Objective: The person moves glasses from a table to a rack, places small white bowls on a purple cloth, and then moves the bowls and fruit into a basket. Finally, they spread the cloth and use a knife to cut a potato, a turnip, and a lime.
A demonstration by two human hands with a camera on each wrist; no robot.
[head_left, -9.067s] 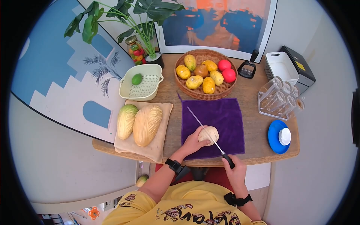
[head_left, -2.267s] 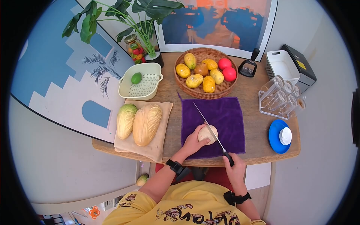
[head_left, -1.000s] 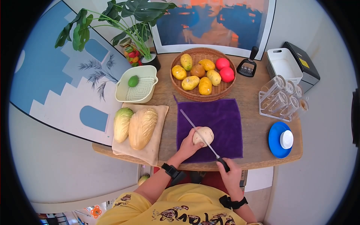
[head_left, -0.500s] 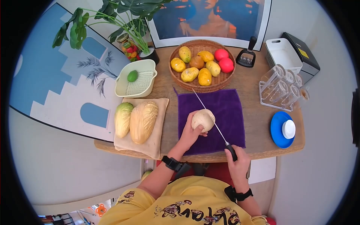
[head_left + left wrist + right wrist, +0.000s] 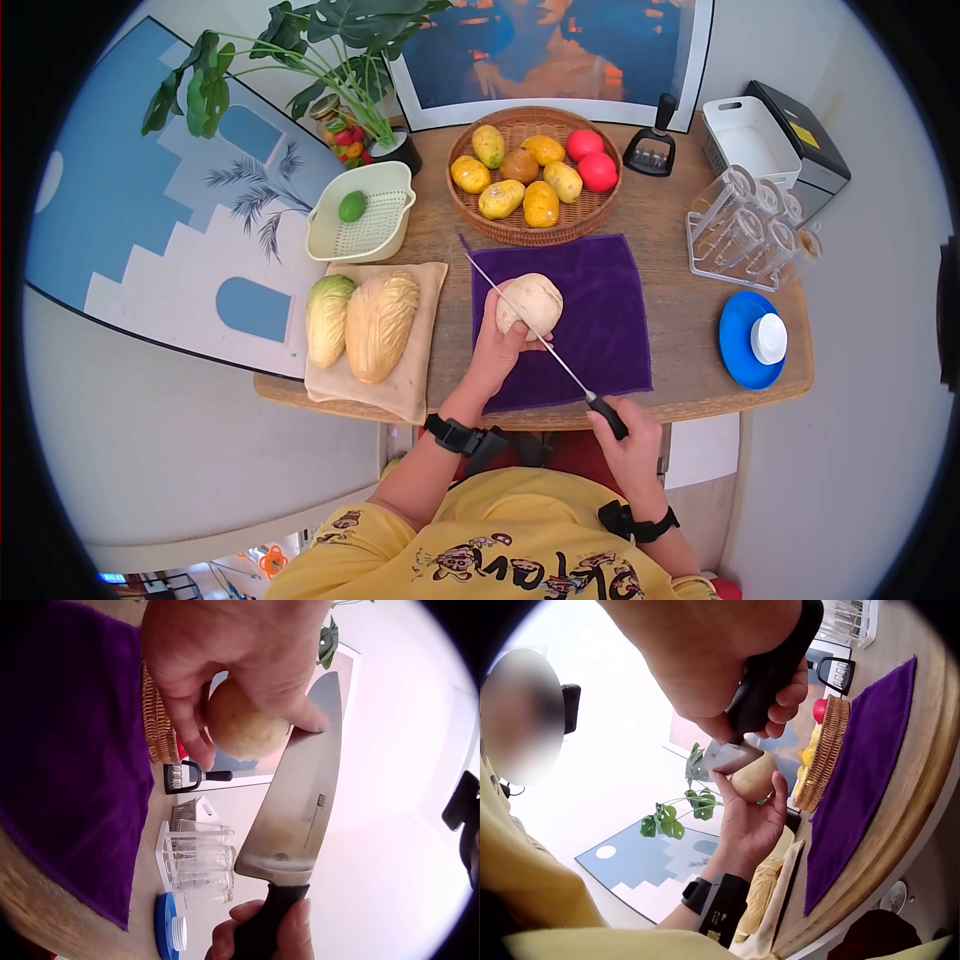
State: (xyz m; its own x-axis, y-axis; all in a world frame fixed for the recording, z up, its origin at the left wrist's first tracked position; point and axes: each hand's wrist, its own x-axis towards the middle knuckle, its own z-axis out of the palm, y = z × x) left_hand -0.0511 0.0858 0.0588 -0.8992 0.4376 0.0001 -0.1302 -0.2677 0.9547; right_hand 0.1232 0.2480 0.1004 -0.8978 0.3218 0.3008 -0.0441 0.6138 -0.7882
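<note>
My left hand (image 5: 492,350) grips a pale, cream-coloured round vegetable (image 5: 536,300) above the purple cloth (image 5: 600,345), fingers around its far side. In the left wrist view it is raised well off the table. My right hand (image 5: 630,442) holds a kitchen knife (image 5: 304,799) by its black handle. The broad steel blade slants up and left across the near side of the vegetable in the head view. The left thumb lies against the blade in the left wrist view. In the right wrist view the blade overlaps the vegetable (image 5: 754,778).
Behind the cloth stands a wicker basket (image 5: 470,215) of yellow and red fruit. Two cabbages (image 5: 382,325) lie on a beige cloth at left, below a green colander (image 5: 350,245) with a green fruit. Glasses on a rack (image 5: 735,275) and a blue plate (image 5: 737,350) are at right.
The vegetable has risen from the cloth in my left hand, and its face has turned. The knife blade first swung right, then back left across its near side. The head view has shifted slightly.
</note>
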